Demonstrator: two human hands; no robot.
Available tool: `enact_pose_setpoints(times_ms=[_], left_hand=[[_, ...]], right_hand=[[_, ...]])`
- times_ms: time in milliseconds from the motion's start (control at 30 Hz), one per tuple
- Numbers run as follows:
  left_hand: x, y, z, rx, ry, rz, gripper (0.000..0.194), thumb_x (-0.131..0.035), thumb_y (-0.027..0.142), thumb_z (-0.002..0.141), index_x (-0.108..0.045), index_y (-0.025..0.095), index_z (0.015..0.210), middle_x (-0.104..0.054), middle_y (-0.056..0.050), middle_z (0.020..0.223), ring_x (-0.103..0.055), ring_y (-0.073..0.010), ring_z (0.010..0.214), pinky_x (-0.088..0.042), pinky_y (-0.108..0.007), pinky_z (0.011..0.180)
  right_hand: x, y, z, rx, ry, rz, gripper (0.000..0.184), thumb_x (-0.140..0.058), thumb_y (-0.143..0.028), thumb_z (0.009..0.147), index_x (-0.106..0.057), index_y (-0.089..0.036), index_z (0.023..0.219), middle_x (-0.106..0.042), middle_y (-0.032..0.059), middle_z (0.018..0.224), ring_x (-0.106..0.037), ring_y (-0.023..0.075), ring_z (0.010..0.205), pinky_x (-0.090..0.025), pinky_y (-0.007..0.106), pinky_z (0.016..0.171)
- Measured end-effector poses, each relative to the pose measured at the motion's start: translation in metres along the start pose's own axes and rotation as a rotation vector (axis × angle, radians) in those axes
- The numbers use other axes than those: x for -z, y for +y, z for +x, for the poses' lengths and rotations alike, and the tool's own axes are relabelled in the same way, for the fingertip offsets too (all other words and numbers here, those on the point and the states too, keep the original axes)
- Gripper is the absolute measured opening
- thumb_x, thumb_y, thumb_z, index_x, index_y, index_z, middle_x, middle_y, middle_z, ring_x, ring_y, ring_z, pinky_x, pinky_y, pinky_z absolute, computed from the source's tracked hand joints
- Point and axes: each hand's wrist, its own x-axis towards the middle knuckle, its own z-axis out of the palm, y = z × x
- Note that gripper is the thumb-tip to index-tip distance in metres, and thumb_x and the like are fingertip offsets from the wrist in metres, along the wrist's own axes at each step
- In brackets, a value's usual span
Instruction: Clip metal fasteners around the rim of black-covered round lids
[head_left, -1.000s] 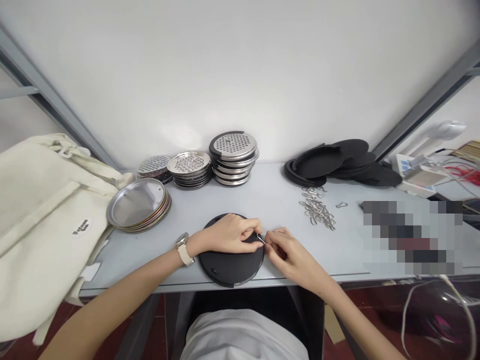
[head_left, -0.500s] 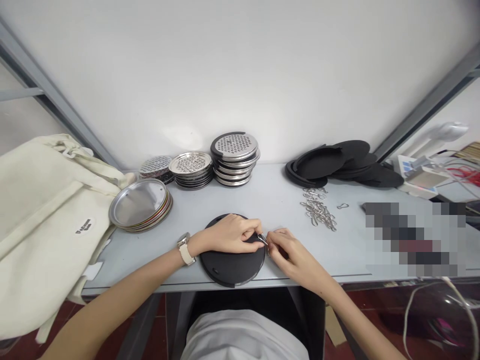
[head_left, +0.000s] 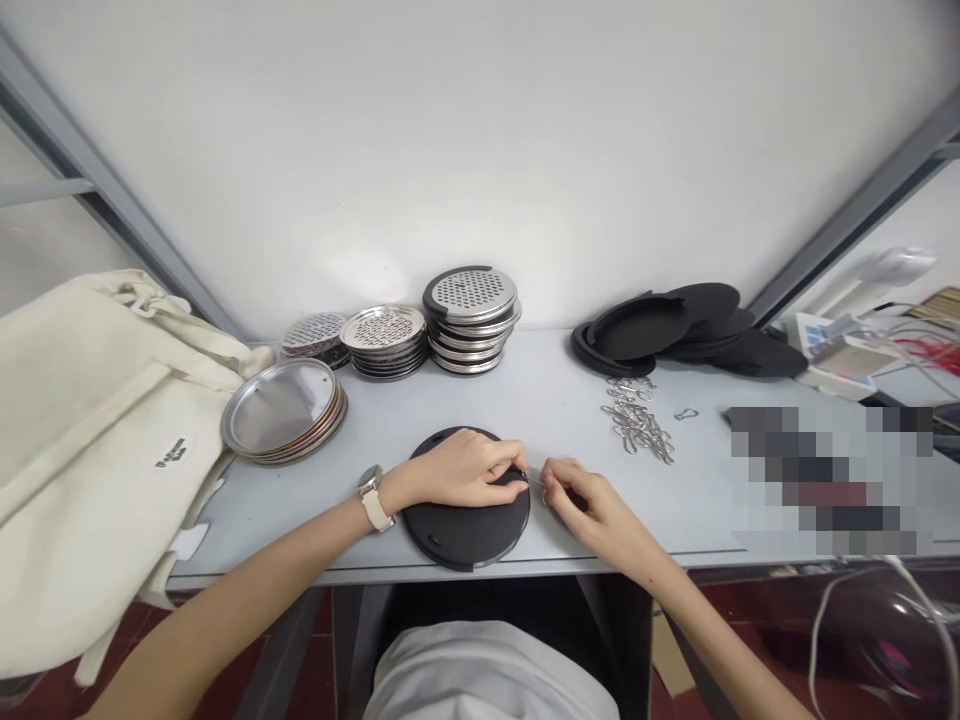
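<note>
My left hand (head_left: 466,468), with a watch on its wrist, lies over a round black disc (head_left: 469,538) near the table's front edge. Its thumb and forefinger are closed at the disc's right rim. To the right, my right hand (head_left: 589,503) pinches a thin metal clip (head_left: 535,481) that reaches toward the left fingertips. Whether the clip passes through the disc is hidden by the fingers. More wire clips (head_left: 637,420) lie in a loose heap behind and to the right, with a single clip (head_left: 685,414) beside them.
At the back stand stacks of round metal graters (head_left: 472,292), (head_left: 384,328) and, farther left, plain metal discs (head_left: 281,405). Black round covers (head_left: 637,332) are piled at the back right. A cream bag (head_left: 97,440) flanks the left side; a white power strip (head_left: 832,350) and cables sit right.
My right hand has drawn slightly right, away from the left fingertips, with the clip between them. My left hand stays on the disc.
</note>
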Motion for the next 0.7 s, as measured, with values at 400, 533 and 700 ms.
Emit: enact_pose_setpoints(times_ms=[400, 533, 700], left_hand=[[0.012, 0.019, -0.012, -0.045, -0.017, 0.355, 0.042, -0.037, 0.038, 0.096, -0.036, 0.012, 0.128, -0.066, -0.011, 0.095, -0.065, -0.0249, 0.085, -0.048, -0.034, 0.07], [0.018, 0.027, -0.034, -0.077, 0.035, 0.286, 0.046, -0.045, 0.039, 0.093, -0.039, 0.013, 0.13, -0.057, -0.014, 0.116, -0.055, -0.0263, 0.109, -0.045, -0.038, 0.09], [0.028, 0.035, -0.078, 0.047, -0.002, 0.156, 0.076, -0.063, 0.054, 0.077, -0.036, 0.018, 0.138, -0.048, -0.014, 0.128, -0.045, -0.0287, 0.12, -0.043, -0.042, 0.098]], right_hand=[[-0.011, -0.004, -0.002, 0.204, 0.178, -0.127, 0.017, -0.037, -0.02, 0.097, -0.054, -0.022, 0.1, -0.058, 0.0075, 0.094, -0.054, 0.0214, 0.088, -0.048, 0.038, 0.079], [-0.013, -0.005, -0.003, 0.27, 0.182, -0.175, 0.024, -0.037, -0.018, 0.097, -0.054, -0.023, 0.114, -0.061, 0.009, 0.097, -0.055, 0.0229, 0.089, -0.049, 0.041, 0.079], [-0.015, -0.004, -0.005, 0.299, 0.173, -0.214, 0.031, -0.037, -0.016, 0.097, -0.051, -0.023, 0.124, -0.063, 0.0087, 0.104, -0.056, 0.0223, 0.092, -0.05, 0.042, 0.083]])
